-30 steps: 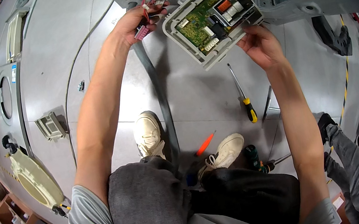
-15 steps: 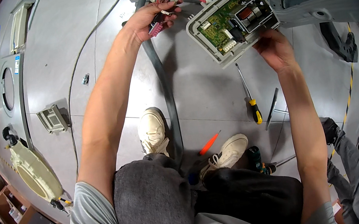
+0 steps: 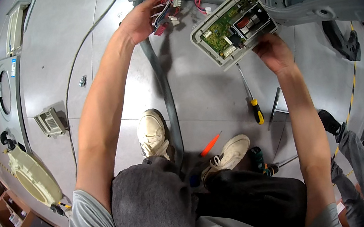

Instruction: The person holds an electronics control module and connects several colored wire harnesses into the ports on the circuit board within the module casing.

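1. Half a second ago my left grip (image 3: 139, 23) had its thumb and fingers over the wire bundle (image 3: 166, 10); now it sits further left, and more of the coloured wires show beyond my fingertips.
2. The pink connector (image 3: 160, 30) now hangs clear below my fingers, and the white connector (image 3: 177, 0) stands out to their right.
3. The gap between my left hand and the grey housing (image 3: 206, 48) has widened a little.
4. My left fingers are loosely extended, pointing up and to the right against the wires; I cannot tell whether they have hold of any.
5. My right grip (image 3: 276, 53) is as before, closed on the housing's lower right edge, thumb and fingers partly hidden by it.
6. I hold the housing tilted above the floor (image 3: 208, 94), its green circuit board (image 3: 222, 34) facing me, to the right of the wires.
7. My left forearm (image 3: 102, 98) reaches up and inward; my right forearm (image 3: 303, 112) runs nearly straight up.
8. Below the housing lies a yellow-and-black screwdriver (image 3: 257, 111), and an orange tool (image 3: 210, 144) lies near my shoe (image 3: 232, 150).
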### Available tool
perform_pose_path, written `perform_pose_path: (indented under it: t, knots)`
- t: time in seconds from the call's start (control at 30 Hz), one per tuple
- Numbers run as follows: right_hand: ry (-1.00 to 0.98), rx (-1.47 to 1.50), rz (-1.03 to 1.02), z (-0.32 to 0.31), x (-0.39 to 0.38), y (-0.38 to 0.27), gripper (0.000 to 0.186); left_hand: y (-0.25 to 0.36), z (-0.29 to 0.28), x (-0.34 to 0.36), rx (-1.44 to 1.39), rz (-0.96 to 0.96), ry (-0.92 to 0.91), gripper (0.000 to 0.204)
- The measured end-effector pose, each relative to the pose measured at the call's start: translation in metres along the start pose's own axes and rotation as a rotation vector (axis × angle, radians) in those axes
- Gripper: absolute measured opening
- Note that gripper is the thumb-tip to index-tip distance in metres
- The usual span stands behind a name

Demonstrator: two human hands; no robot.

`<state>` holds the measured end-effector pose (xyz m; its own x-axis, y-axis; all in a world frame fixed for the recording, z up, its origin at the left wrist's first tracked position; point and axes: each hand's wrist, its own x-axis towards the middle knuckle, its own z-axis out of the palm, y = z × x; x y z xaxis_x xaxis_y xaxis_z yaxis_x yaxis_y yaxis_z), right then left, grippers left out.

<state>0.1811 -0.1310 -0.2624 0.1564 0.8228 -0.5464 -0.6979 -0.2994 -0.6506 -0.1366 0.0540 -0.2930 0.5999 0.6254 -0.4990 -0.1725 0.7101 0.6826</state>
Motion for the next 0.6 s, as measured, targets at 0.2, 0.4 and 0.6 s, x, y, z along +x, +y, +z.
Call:
perform_pose_path:
  t: [0.2,0.4,0.6]
  knots:
    - [-0.003,-0.004,-0.007,-0.004,0.000,0.000,0.040,0.012,0.019,-0.001,0.553,0.230,0.531,0.030]
    - [-0.018,-0.019,0.018,-0.003,0.001,-0.001,0.037,0.019,0.079,-0.028,1.149,1.015,0.344,0.015]
    - [-0.015,-0.014,0.015,0.008,-0.003,-0.003,0.034,0.004,0.089,-0.023,1.604,1.222,0.061,0.017]
